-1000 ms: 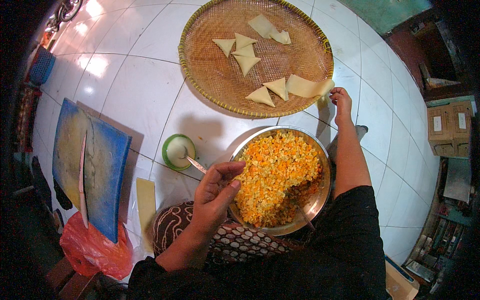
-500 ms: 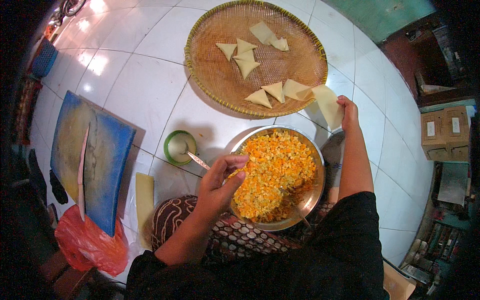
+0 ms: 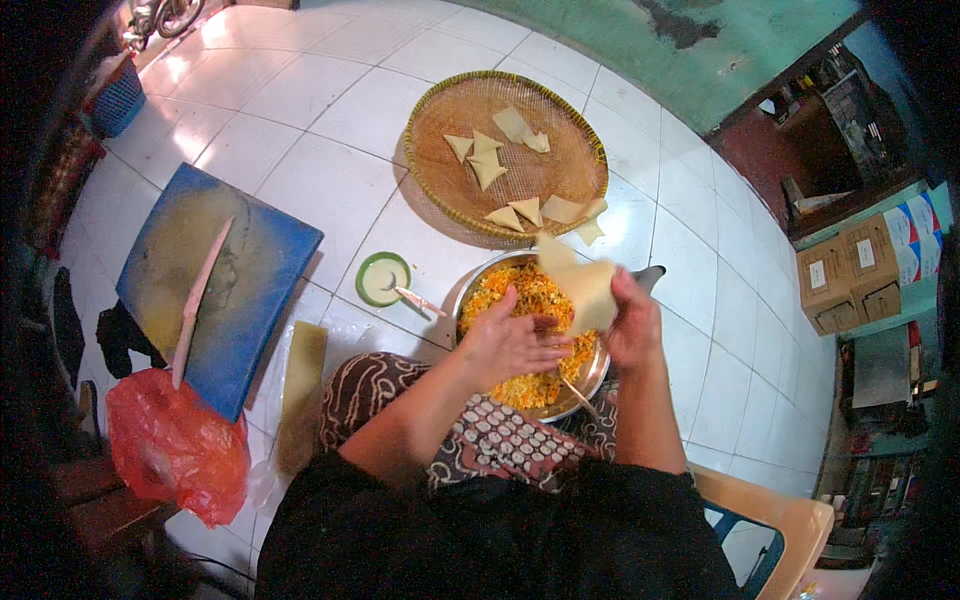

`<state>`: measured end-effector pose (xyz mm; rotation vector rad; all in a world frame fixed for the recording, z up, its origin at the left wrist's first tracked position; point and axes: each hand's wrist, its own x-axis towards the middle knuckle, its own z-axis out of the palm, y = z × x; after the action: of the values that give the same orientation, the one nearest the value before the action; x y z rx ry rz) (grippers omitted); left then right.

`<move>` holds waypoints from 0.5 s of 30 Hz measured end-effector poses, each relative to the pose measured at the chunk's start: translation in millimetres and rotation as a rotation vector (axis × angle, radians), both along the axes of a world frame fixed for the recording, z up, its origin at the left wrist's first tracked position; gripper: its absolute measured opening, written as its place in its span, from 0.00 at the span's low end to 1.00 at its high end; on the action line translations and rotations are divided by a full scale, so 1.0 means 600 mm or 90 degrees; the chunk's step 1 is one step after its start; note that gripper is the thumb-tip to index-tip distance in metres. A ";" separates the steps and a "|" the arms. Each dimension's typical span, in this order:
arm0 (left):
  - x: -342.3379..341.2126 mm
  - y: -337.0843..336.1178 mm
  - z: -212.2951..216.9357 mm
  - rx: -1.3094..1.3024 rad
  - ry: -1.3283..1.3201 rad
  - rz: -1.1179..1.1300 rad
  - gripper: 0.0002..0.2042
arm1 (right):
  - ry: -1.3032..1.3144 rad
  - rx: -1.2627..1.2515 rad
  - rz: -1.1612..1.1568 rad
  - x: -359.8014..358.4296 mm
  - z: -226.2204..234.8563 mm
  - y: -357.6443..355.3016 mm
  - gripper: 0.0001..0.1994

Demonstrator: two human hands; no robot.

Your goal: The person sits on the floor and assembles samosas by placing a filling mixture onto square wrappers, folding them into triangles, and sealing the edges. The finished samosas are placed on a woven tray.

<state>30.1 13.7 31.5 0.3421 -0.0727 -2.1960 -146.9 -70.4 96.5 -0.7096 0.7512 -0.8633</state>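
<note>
My right hand (image 3: 637, 322) grips a thin, pale dough wrapper (image 3: 588, 290) by its edge, above the metal bowl (image 3: 602, 372). Beside it my left hand (image 3: 515, 345) is empty, fingers stretched toward the wrapper. The bowl holds chopped orange and yellow filling (image 3: 535, 290), partly hidden by both hands, and a utensil handle (image 3: 577, 393) sticks out near me. Left of the bowl stands a green-rimmed cup (image 3: 362, 284) of whitish paste with a spoon (image 3: 424, 303) in it. Folded triangular pastries (image 3: 487, 168) and flat wrappers (image 3: 512, 124) lie on the round woven tray (image 3: 560, 165) beyond.
At the left a blue cutting board (image 3: 265, 265) carries a long knife (image 3: 203, 300). A red plastic bag (image 3: 180, 450) touches its near end. A pale strip (image 3: 302, 365) lies on clear plastic beside it. Cardboard boxes (image 3: 850, 275) stand far right; a tan wooden frame (image 3: 770, 500) is near right.
My right hand has brought the wrapper from the tray's edge back over the bowl. My left hand has spread its fingers and shifted right. The view has tilted upward.
</note>
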 end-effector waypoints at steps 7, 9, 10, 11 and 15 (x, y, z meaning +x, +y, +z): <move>-0.031 0.082 0.076 0.026 0.162 0.156 0.33 | -0.057 0.103 0.033 -0.065 0.013 0.240 0.19; -0.036 0.098 0.101 -0.068 0.095 0.191 0.31 | -0.198 0.125 0.098 -0.079 0.013 0.278 0.24; -0.040 0.108 0.118 -0.101 0.058 0.216 0.29 | -0.272 0.123 0.148 -0.089 0.006 0.295 0.26; -0.039 0.120 0.140 -0.136 0.019 0.246 0.28 | -0.347 0.121 0.203 -0.094 -0.008 0.309 0.27; -0.058 0.162 0.193 -0.212 -0.003 0.285 0.26 | -0.354 0.174 0.006 -0.108 -0.021 0.359 0.30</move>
<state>-4.6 111.1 147.1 0.1554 -0.3289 -1.7033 -211.8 144.9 83.8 -0.2075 0.3533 -0.8743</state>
